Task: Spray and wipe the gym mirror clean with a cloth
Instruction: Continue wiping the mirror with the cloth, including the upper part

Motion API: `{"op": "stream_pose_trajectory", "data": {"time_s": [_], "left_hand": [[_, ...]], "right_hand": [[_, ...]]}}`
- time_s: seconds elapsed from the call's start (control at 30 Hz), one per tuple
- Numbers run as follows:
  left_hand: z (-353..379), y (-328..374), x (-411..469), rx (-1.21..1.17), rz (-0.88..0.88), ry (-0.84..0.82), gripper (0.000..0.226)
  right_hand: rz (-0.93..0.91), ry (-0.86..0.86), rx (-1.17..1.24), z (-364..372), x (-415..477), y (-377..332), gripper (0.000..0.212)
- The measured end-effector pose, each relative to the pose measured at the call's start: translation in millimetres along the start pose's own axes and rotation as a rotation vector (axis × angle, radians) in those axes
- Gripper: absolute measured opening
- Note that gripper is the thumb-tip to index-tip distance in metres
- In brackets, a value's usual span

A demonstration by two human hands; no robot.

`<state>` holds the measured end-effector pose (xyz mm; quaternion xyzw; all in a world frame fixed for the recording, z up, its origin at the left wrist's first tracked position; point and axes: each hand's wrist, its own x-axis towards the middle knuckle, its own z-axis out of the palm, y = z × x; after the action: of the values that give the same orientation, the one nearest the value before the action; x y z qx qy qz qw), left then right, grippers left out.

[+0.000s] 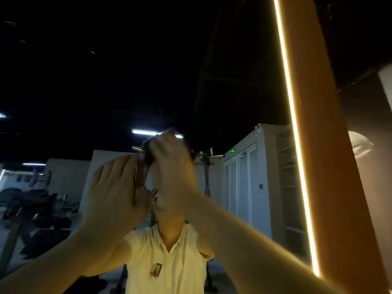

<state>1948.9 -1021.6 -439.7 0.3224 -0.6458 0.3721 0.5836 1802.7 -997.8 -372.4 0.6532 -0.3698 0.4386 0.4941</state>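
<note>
The gym mirror (244, 187) fills the view and reflects a person in a pale shirt. Both my hands are raised in front of it at the centre, hiding the reflected head. My left hand (114, 187) has straight fingers and lies against the glass, meeting its own reflection along its right edge. My right hand (171, 164) is higher, close to the glass and blurred by motion. A dark patch (148, 152) shows at its upper left; whether this is a cloth or part of the reflection is unclear. No spray bottle is in view.
A lit LED strip (294, 132) and an orange frame (324, 166) run down the mirror's right edge. The reflection shows gym machines (36, 200) at the left, white doors (244, 183) at the right and ceiling lights (144, 131).
</note>
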Motion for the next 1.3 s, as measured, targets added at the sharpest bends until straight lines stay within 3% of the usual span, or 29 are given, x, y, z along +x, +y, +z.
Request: {"op": "stream_pose_trajectory", "data": {"time_s": [0.1, 0.17, 0.2, 0.33, 0.4, 0.43, 0.53, 0.6, 0.67, 0.73, 0.83, 0.9, 0.97, 1.03, 1.1, 1.2, 1.23, 1.3], "left_hand": [[-7.0, -4.6, -9.5, -0.026, 0.057, 0.031, 0.053], [-11.8, -7.2, -18.9, -0.021, 0.121, -0.011, 0.053], [-13.8, -8.0, -21.0, -0.015, 0.131, -0.012, 0.051], [-14.9, -9.4, -31.1, 0.044, 0.047, -0.067, 0.055], [-17.4, -9.8, -33.9, 0.022, 0.023, -0.06, 0.053], [-18.1, -9.2, -35.9, 0.002, 0.017, -0.046, 0.049], [-21.5, -10.2, -38.8, -0.057, -0.031, -0.04, 0.038], [-21.9, -11.3, -44.3, -0.088, -0.08, -0.05, 0.032], [-23.4, -9.0, -52.7, -0.091, -0.069, -0.053, 0.033], [-26.5, -2.8, -58.8, -0.085, -0.013, -0.062, 0.039], [-28.4, 2.1, -63.1, -0.073, 0.003, -0.096, 0.039], [-30.1, 2.9, -67.1, -0.085, -0.029, -0.109, 0.041], [-31.7, 5.4, -71.6, -0.078, -0.032, -0.098, 0.04], [-29.5, 6.6, -75.0, -0.088, -0.056, -0.113, 0.037], [-24.0, 9.2, -77.4, -0.123, -0.117, -0.17, 0.048], [-17.3, 22.8, -83.9, -0.164, -0.136, -0.202, 0.067], [-15.7, 29.9, -87.0, -0.173, -0.12, -0.191, 0.069], [-11.2, 43.5, -93.8, -0.169, -0.067, -0.172, 0.07]], "right_hand": [[-0.462, -0.21, 0.011, 9.0, -43.8, -2.8, 0.051], [-0.567, -0.246, -0.121, -7.0, -17.5, 35.9, 0.053], [-0.469, -0.216, -0.188, -16.0, 4.0, 51.3, 0.055], [0.293, 0.165, -0.156, -39.5, 84.4, 69.3, 0.047], [0.385, 0.214, -0.07, -26.7, 89.4, 41.1, 0.046], [0.32, 0.187, -0.044, -16.2, 79.1, 22.8, 0.047], [-0.126, -0.046, -0.001, 10.3, 8.5, -26.1, 0.046], [-0.367, -0.206, -0.022, 9.8, -30.0, -19.0, 0.048], [-0.509, -0.256, -0.14, -7.7, -42.5, 15.8, 0.052], [-0.394, -0.191, -0.195, -33.3, -38.2, 57.3, 0.052], [0.156, 0.082, -0.161, -67.4, -23.9, 116.1, 0.046], [0.47, 0.222, -0.151, -67.0, -18.3, 118.8, 0.046], [0.579, 0.281, -0.133, -48.1, -21.9, 85.9, 0.046], [0.407, 0.226, -0.105, -22.5, -40.1, 31.3, 0.047], [0.055, -0.025, -0.054, -2.2, -73.3, -12.4, 0.049], [-0.386, -0.267, -0.116, -12.2, -116.0, 9.9, 0.054], [-0.404, -0.278, -0.16, -25.1, -121.9, 36.0, 0.057], [-0.232, -0.217, -0.175, -56.0, -130.4, 91.0, 0.057]]}}
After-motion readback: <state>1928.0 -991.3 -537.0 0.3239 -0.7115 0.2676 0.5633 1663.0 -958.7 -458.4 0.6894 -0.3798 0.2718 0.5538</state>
